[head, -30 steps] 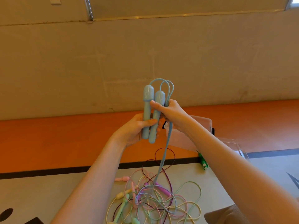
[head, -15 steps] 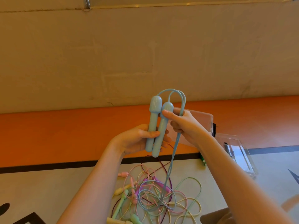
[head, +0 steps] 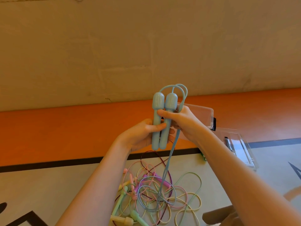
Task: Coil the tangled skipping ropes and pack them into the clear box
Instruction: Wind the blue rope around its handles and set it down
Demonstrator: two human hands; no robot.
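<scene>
Pale blue rope handles (head: 162,121), pastel tangled ropes (head: 156,193), orange floor band (head: 65,128).

Two blue handles (head: 162,121), two hands (head: 143,134), one clear box (head: 241,150).

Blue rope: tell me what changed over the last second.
The right hand slid down the blue rope, its thumb now across the handles. The left hand kept its grip on both handles; the pile on the floor and the box stayed put.
</scene>
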